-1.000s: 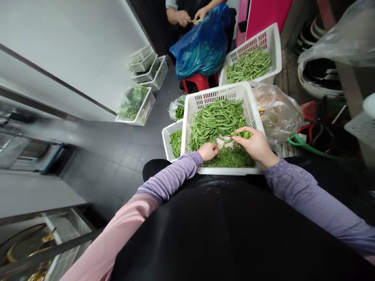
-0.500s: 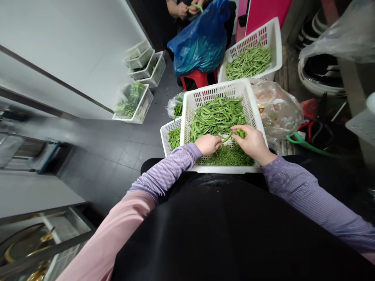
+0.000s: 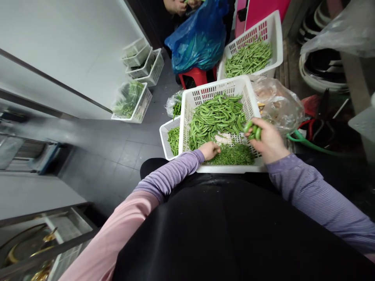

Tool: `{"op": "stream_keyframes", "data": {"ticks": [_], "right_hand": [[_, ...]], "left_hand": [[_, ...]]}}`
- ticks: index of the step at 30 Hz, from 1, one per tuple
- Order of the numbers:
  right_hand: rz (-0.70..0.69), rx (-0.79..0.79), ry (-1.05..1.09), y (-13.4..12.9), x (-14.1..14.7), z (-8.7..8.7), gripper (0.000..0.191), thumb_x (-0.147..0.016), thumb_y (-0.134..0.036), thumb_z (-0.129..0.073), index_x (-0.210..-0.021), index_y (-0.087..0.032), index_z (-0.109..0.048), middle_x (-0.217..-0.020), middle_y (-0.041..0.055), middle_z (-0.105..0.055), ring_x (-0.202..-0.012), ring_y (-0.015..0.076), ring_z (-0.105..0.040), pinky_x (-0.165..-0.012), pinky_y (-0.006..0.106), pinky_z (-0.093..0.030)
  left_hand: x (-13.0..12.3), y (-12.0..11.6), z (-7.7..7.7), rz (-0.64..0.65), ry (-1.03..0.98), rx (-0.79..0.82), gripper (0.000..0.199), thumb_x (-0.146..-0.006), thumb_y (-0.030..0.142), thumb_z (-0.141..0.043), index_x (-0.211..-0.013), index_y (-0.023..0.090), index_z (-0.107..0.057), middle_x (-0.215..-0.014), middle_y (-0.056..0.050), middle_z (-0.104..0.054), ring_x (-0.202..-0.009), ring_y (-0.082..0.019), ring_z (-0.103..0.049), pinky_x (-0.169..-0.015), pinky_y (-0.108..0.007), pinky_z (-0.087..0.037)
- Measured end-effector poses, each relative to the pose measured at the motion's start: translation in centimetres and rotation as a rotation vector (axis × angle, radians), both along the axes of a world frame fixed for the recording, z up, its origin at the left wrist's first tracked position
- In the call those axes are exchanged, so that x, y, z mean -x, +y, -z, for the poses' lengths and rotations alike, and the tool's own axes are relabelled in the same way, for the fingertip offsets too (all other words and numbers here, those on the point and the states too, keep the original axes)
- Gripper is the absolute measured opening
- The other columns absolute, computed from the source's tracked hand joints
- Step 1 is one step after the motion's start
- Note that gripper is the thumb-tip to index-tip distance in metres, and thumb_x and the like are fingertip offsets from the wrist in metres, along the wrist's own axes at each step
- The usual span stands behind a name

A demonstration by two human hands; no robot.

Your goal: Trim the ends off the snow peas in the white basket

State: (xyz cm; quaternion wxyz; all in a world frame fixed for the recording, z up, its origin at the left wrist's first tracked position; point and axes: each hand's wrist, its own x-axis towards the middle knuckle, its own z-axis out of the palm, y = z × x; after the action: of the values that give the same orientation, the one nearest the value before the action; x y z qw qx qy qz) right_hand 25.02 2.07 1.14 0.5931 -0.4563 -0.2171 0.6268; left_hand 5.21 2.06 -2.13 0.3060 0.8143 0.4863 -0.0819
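A white slotted basket sits in front of my body. Flat green pods fill its far part, and a heap of thin green trimmings lies near its front edge. Over the left of the trimmings is my left hand, its fingers pinched together; anything between them is too small to name. My right hand is at the basket's right rim, fingers wrapped round several green pods.
Beyond the basket stand a blue bag on a red stool and a basket of green beans. Another person's hands show at the top. A smaller basket is at left, a clear plastic bag at right.
My hands have moved apart. The right hand went right to the basket's rim with its pods, and the left dropped slightly. The pod that stretched between them no longer shows there.
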Motion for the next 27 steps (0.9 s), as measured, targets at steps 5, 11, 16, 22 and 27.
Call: {"op": "stream_keyframes", "data": {"ticks": [5,11,16,22,27], "right_hand": [[-0.099,0.074,0.292,0.9,-2.0,-1.3,0.001,-0.066,-0.02,-0.052,-0.065,-0.019,-0.052,-0.054,-0.0042,-0.043,-0.043,0.006,-0.039,-0.038,0.018,-0.033],[-0.253,0.248,0.272,-0.5,1.3,-0.4,0.011,-0.067,-0.02,-0.06,-0.067,-0.018,-0.049,-0.06,-0.0023,-0.054,-0.054,0.0106,-0.054,-0.051,0.024,-0.048],[-0.401,0.288,0.213,-1.6,3.0,0.8,0.022,-0.059,-0.013,-0.066,-0.069,-0.019,-0.048,-0.059,-0.005,-0.054,-0.053,0.0105,-0.054,-0.054,0.025,-0.049],[-0.433,-0.007,-0.575,-1.8,3.3,1.8,0.015,-0.06,-0.02,-0.066,-0.069,-0.019,-0.054,-0.06,-0.0031,-0.055,-0.05,0.012,-0.05,-0.056,0.03,-0.047],[-0.57,-0.472,-1.345,-2.1,3.8,3.7,0.016,-0.067,-0.018,-0.061,-0.084,-0.017,-0.062,-0.091,0.0098,-0.064,-0.086,0.0246,-0.058,-0.078,0.036,-0.044]], "left_hand": [[3.8,0.0,4.4,0.22,0.347,-0.174,0.035,-0.079,0.01,-0.041,-0.107,0.017,-0.061,-0.111,-0.014,-0.05,-0.103,-0.025,-0.045,-0.08,-0.034,-0.038],[4.1,0.3,5.5,0.348,0.465,-0.219,0.035,-0.087,0.016,-0.03,-0.099,0.01,-0.062,-0.112,-0.016,-0.05,-0.106,-0.026,-0.043,-0.084,-0.039,-0.037],[3.9,0.0,5.5,0.275,0.529,-0.089,0.033,-0.082,0.01,-0.036,-0.106,0.011,-0.058,-0.111,-0.017,-0.053,-0.098,-0.024,-0.053,-0.077,-0.035,-0.043],[2.8,0.1,2.6,0.168,0.511,-0.098,0.03,-0.078,0.011,-0.043,-0.105,0.01,-0.056,-0.105,-0.016,-0.058,-0.087,-0.022,-0.061,-0.07,-0.031,-0.046],[0.4,-0.7,-1.7,-0.024,0.188,-0.109,0.022,-0.083,0.026,-0.045,-0.092,0.013,-0.06,-0.082,-0.008,-0.064,-0.08,-0.017,-0.061,-0.073,-0.027,-0.046]]}}
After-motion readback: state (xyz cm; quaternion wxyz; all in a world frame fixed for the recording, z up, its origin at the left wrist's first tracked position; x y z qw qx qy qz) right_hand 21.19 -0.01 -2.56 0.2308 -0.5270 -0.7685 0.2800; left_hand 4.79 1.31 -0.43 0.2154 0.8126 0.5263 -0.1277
